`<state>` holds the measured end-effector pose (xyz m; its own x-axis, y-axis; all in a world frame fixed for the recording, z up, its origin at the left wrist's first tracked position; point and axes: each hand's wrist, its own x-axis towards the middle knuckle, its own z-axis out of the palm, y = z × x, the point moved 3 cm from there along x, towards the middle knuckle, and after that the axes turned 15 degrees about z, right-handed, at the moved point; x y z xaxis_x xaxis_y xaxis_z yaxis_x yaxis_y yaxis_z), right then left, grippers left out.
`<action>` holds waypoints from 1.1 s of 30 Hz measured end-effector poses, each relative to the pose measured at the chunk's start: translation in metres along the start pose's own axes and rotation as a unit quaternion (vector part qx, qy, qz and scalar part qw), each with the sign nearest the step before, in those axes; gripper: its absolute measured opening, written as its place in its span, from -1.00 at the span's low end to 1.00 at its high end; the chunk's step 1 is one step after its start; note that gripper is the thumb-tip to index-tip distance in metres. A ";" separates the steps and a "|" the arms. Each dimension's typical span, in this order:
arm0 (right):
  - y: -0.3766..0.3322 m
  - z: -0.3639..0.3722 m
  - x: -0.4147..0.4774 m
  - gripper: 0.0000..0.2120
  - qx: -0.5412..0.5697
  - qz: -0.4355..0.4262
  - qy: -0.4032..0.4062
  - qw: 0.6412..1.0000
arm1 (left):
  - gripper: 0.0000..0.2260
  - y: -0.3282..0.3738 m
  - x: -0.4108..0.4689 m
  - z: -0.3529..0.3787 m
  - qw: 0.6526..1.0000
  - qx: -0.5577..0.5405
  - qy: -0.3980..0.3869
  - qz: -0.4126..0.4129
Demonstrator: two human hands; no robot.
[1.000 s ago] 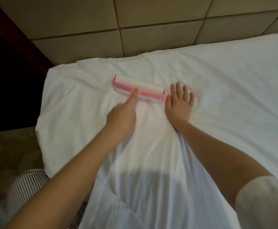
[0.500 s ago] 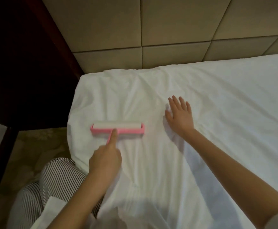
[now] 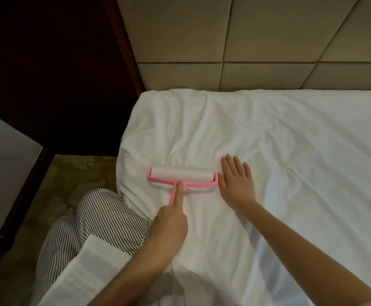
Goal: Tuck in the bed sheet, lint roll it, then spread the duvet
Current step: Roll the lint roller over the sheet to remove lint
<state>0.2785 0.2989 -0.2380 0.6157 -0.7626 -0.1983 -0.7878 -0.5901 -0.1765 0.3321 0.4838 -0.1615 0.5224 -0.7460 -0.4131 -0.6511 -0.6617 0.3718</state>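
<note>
Here the index finger (image 3: 178, 193) lies straight along the handle of the pink lint roller (image 3: 182, 176), gripped by the left hand (image 3: 169, 226). The right hand (image 3: 237, 184) lies flat, fingers slightly spread, just beside it on the wrinkled bed sheet (image 3: 290, 151). Best pin the cloth taut and roll evenly.

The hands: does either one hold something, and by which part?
The left hand grips the lint roller by its handle, index finger along it. The right hand lies flat on the bed sheet, holding nothing.
</note>
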 end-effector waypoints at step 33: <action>-0.064 -0.007 0.023 -0.37 0.026 -0.024 0.031 0.999 | -0.42 -0.049 0.021 -0.087 0.987 -0.025 0.157 -0.008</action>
<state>0.3429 0.3177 -0.2249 0.6492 -0.7498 -0.1278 -0.7543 -0.6130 -0.2349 0.4229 0.4936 -0.1164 0.6825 -0.7168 -0.1430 -0.6180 -0.6704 0.4106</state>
